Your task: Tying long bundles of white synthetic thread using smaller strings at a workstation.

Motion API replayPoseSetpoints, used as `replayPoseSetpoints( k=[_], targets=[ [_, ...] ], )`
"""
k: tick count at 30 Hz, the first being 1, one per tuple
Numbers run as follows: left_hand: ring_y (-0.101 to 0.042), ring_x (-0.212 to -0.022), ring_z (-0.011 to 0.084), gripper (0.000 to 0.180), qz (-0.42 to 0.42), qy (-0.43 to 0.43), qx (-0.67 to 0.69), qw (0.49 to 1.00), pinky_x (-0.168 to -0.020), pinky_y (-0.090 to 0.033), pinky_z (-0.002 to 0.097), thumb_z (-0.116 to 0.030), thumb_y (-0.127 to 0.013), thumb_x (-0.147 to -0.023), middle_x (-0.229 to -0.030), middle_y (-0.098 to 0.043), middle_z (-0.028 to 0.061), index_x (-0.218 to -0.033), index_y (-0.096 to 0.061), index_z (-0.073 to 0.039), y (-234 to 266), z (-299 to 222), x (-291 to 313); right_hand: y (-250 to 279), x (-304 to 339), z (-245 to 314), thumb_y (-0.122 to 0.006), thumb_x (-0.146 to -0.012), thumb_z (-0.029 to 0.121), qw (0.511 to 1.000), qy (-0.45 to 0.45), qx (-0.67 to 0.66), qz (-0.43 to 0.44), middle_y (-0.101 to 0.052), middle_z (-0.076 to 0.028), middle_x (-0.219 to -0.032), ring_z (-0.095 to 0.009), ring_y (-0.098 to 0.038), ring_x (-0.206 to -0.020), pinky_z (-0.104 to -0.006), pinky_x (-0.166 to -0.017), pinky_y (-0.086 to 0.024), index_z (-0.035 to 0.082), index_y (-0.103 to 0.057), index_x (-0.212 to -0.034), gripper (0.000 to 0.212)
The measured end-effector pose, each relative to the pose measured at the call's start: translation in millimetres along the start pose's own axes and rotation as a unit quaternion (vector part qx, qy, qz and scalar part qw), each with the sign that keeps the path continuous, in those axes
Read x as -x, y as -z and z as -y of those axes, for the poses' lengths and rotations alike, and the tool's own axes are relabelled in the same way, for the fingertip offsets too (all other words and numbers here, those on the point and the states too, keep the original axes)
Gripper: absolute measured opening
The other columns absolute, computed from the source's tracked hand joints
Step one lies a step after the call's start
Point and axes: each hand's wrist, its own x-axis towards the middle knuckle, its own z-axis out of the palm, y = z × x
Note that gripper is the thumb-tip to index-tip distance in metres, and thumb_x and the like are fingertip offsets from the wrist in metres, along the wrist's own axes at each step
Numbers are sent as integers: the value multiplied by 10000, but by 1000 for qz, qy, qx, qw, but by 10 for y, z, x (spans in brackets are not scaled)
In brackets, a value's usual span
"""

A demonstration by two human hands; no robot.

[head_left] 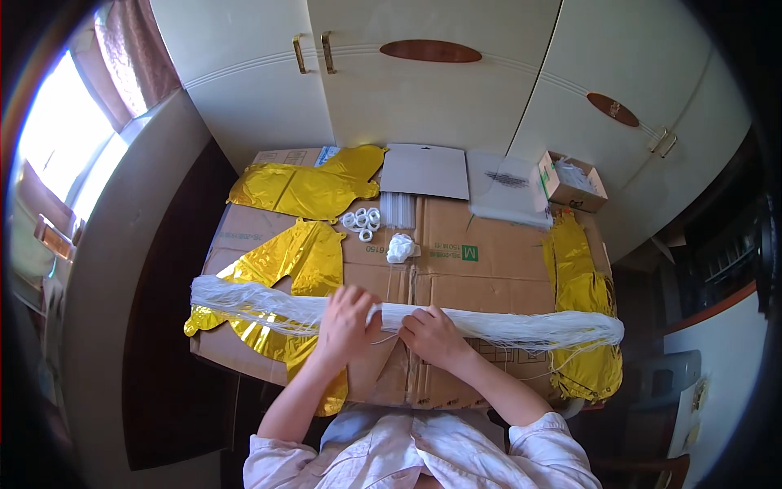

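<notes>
A long bundle of white string [529, 328] lies across the cardboard, its loops spreading at both ends. Around its middle, my left hand [349, 322] is closed from above, fingers bent over the strands. My right hand [436, 336] pinches strands just to the right, its fingertips pressed together at the bundle. Between the hands a short stretch of string shows, with a loose strand hanging toward me. Under the bundle's left part lies a flat gold foil balloon [314, 259]; its right end rests over a stack of gold foil [574, 269].
Behind the bundle are a crumpled white wad [401, 248], several white rings [360, 218] and clear tubes [397, 210]. Farther back lie another gold foil piece [301, 186], a grey card [426, 171], a clear bag [507, 200] and a small box [582, 196]. Cabinets [432, 98] rise behind.
</notes>
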Motion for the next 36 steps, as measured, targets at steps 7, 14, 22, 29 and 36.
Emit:
replayPoseSetpoints(
  k=[7,14,22,29,36],
  targets=[
    [-554,-788,272,131,-19,-11,61,998,-699,-466,374,-128,-649,-744,-803,-547,82,-854,-612,-67,-253,-266,452,122,41,-5,-660,-714,126,984,-63,-152,-74,-545,-6,-804,-174,-540,-822,-318,-717,-415,112,-559,-753,109],
    [-593,-710,252,94,-67,-35,89,993,-616,-491,340,-102,-640,-754,-789,-569,81,-822,-595,-55,-324,-456,390,329,284,28,-666,-731,125,915,-194,-354,-27,-558,-13,-681,-198,-586,-717,-348,-781,-422,91,-568,-846,155],
    [-589,-731,265,60,-41,-45,57,996,-630,-484,353,-79,-621,-760,-788,-580,103,-799,-592,-45,-322,-452,346,874,763,-203,-666,-743,146,940,-231,-251,32,-597,-40,-594,-196,-598,-562,-320,-597,-460,94,-620,-754,71],
    [-591,-644,273,69,-52,-26,61,996,-575,-485,365,-100,-638,-762,-706,-586,96,-782,-604,-43,-267,-511,299,1197,1042,-289,-636,-776,95,914,-274,-297,-25,-629,-77,-683,-210,-611,-601,-309,-565,-471,59,-636,-759,39],
    [-600,-623,255,95,85,-113,268,953,-560,-488,350,-83,-646,-760,-701,-586,81,-844,-625,-43,-328,-869,289,1089,720,-52,-608,-838,97,849,-237,-472,-20,-549,-21,-626,-90,-511,-549,-238,-502,-404,65,-596,-899,70]
  ],
)
